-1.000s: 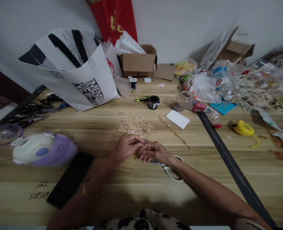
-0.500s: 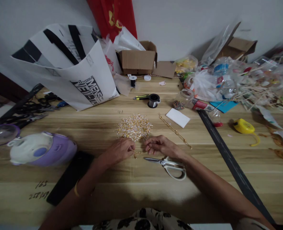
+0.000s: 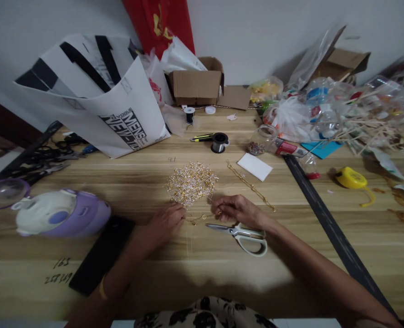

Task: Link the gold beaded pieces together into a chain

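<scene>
Short gold chain lies between two hands at the middle of the frame

The gold chain [image 3: 194, 220] is on the wooden table [image 3: 154, 282], just below the shiny pile of beads [image 3: 192, 183]. Its long axis goes nearly left to right, and a small ring is toward its right end. The left hand [image 3: 169, 219] has its fingers close together at the chain's left end; I cannot tell if they pinch it. The right hand [image 3: 237, 210] has fingers bent and closed on a small gold piece [image 3: 219, 213]. Below this hand are scissors [image 3: 241, 235], with tips pointing left. A longer gold chain [image 3: 251, 187] slants down to the right, beside a white card [image 3: 254, 166]. The white bag [image 3: 120, 114], upper left, reads "VOGUE", "MENS" and "NEW", the last word partly unclear. Handwriting at lower left reads "165" and, less surely, "258369".
</scene>
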A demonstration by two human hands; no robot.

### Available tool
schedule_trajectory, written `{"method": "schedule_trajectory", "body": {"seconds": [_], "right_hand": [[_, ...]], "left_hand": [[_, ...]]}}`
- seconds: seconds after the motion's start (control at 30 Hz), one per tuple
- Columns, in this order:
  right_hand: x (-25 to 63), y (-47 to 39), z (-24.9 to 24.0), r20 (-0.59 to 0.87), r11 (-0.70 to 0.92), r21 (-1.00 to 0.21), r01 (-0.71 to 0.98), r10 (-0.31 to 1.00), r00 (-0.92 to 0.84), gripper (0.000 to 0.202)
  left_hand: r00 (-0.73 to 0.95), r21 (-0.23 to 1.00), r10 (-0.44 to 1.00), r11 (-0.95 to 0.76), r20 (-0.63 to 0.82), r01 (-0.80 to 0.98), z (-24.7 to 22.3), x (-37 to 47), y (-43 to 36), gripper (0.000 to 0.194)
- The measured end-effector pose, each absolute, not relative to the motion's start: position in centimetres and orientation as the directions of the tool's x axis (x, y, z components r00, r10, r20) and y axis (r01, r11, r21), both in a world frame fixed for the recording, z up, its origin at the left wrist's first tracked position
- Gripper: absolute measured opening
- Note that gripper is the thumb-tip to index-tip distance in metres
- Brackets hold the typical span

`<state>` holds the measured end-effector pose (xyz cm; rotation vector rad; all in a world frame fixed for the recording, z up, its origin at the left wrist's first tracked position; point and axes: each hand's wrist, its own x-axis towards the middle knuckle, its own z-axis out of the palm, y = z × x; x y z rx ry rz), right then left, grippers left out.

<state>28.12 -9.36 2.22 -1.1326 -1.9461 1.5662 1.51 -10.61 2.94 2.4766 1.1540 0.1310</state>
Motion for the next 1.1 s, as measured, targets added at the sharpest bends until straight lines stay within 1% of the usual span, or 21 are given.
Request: {"method": "schedule_trajectory", "body": {"seconds": [0.17, 0.37, 0.6, 0.77, 0.9, 1.1], "right_hand": [[28.2, -10.2, 2.0, -0.194, 0.085, -0.903, 0.422, 0.795, -0.575, 0.028], [27.6, -10.8, 2.2, -0.085, 0.305, -0.787, 0.537, 0.807, -0.584, 0.024], [27.6, -11.1, 2.5, -0.014, 0.478, -0.622, 0.62, 0.785, -0.619, 0.022], [27.3, -11.3, 1.6, 0.009, 0.533, -0.521, 0.667, 0.785, -0.62, 0.017], [27.1, -11.6, 1.2, -0.012, 0.557, -0.444, 0.702, 0.78, -0.626, 0.017], [26.7, -12.0, 2.4, 0.009, 0.624, -0.405, 0.668, 0.733, -0.68, 0.021]], "left_hand": [[0.591, 0.362, 0.788, -0.508, -0.17, 0.782, 3.1, 0.0, -10.3, 0.022], [0.51, 0.333, 0.818, -0.418, -0.267, 0.845, 4.0, -1.2, -10.0, 0.022], [0.433, 0.289, 0.847, -0.351, -0.309, 0.891, 4.1, -2.7, -9.7, 0.018], [0.42, 0.267, 0.858, -0.348, -0.296, 0.899, 4.1, -3.3, -9.7, 0.019], [0.416, 0.279, 0.863, -0.34, -0.287, 0.898, 4.7, -3.6, -9.9, 0.02], [0.397, 0.301, 0.857, -0.303, -0.329, 0.904, 5.6, -4.0, -10.0, 0.02]]}}
